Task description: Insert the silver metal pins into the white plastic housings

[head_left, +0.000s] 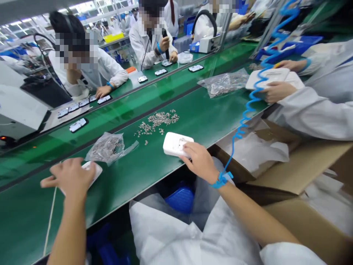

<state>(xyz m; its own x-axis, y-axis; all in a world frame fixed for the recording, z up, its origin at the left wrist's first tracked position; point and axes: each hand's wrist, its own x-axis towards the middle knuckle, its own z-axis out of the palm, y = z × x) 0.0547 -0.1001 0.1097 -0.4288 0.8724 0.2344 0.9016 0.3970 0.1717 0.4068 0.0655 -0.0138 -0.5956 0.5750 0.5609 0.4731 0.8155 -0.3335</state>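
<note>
Head view: right hand (200, 161) is resting half-curled fingers (190, 148) on the recessed face of a white case (170, 143), thumb lying by its near edge; can't tell whether they're pinching a small part. Left hand (70, 178) is showing blurred, fingers spreading wide over a second white case (96, 171); grip unclear.

Risks, my guess: the first case is sitting right by the front edge, so a push lapward could be tipping it off. Blue coiled cord (245, 118), running to the wrist strap (220, 180), could be snagging; a careless sweep could be scattering the loose metal bits (161, 119).

Green bench (146, 165) is carrying both cases, the bits and a clear bag (106, 147). Cardboard box (292, 160) is standing at right; a co-worker (328, 106) is handling white housings there, others are working across.
</note>
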